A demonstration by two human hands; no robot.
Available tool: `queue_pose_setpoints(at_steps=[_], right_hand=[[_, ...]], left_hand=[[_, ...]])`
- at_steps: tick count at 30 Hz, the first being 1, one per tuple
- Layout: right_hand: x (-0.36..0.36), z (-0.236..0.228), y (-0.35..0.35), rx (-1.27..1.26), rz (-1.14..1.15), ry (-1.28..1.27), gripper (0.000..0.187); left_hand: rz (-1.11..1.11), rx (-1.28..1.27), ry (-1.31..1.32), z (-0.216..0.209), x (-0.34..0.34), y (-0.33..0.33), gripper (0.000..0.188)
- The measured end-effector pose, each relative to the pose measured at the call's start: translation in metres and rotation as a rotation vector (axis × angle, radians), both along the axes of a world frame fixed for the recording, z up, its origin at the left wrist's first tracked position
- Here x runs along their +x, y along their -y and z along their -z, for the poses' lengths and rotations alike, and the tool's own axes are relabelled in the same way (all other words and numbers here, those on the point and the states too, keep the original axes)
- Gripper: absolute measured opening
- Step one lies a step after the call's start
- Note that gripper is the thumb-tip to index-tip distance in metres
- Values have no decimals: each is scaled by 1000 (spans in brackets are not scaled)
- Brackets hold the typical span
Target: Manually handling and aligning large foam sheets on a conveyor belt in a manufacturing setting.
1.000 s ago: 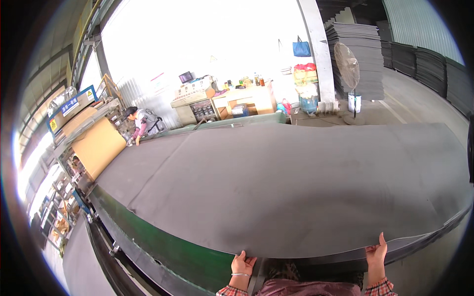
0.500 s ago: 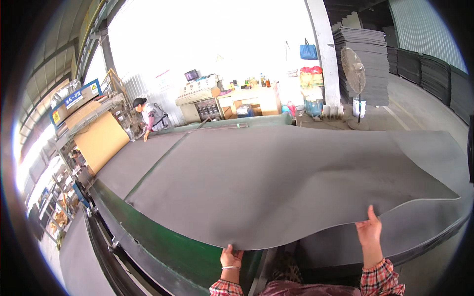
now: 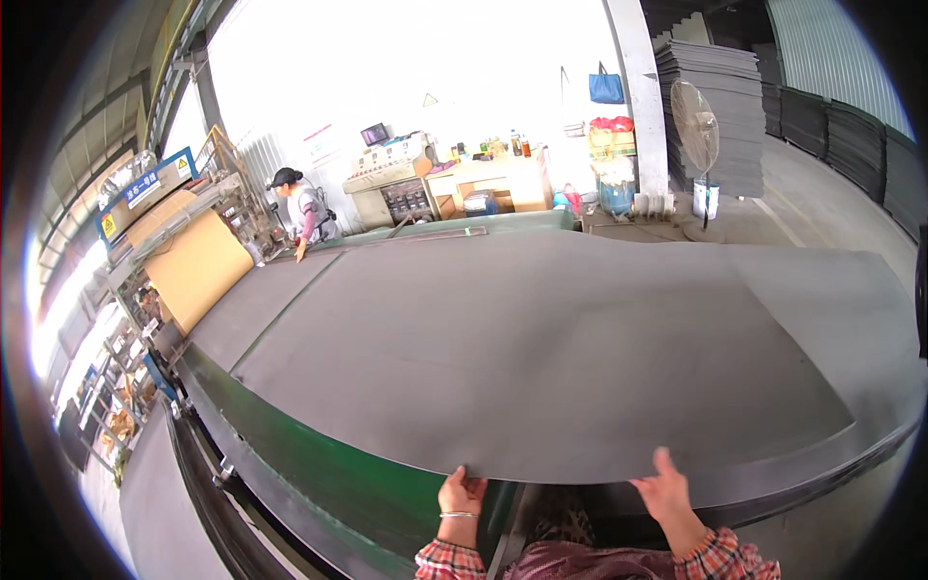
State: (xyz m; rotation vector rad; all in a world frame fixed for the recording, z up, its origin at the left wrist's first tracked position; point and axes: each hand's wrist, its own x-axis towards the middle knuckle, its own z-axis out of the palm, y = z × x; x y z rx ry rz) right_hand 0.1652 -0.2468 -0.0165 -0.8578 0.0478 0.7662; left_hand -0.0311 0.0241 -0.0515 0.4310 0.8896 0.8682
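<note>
A large dark grey foam-like sheet lies across the long table in front of me, its near edge curving toward my body. My left hand pinches that edge, thumb on top and the other fingers mostly hidden underneath. Farther right, my right hand is at the same edge with the thumb raised and apart; its fingertips touch or nearly touch the edge, and it does not grip. Under the sheet at the right is a similar grey surface. Another grey sheet lies just left of it, separated by a narrow green gap.
A green conveyor belt with a metal side rail runs at the left. Beyond it stands a machine with a tan roll. A co-worker leans over the table's far left. Behind are a control console, a desk and a fan.
The sheet's right part has come down flatter and its wave has smoothed out. My right hand has moved left and lower along the edge. The co-worker stands more upright.
</note>
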Motion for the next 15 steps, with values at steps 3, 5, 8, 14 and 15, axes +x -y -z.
queue_pose_setpoints(at_steps=[3, 5, 8, 14, 15], right_hand=[[4, -24, 49, 151, 339, -60, 42], [29, 1, 95, 124, 371, 7, 43], [26, 11, 93, 70, 427, -28, 38], [14, 79, 25, -640, -385, 858, 63], [6, 67, 16, -676, -495, 963, 65]], left_hand=[[-137, 26, -82, 30, -36, -53, 11], [-212, 90, -147, 32, -59, -81, 12], [-367, 269, -484, 1, -71, -97, 22], [76, 1429, -1060, -28, -16, -1, 42], [191, 1529, -1144, -24, -6, 18, 42]])
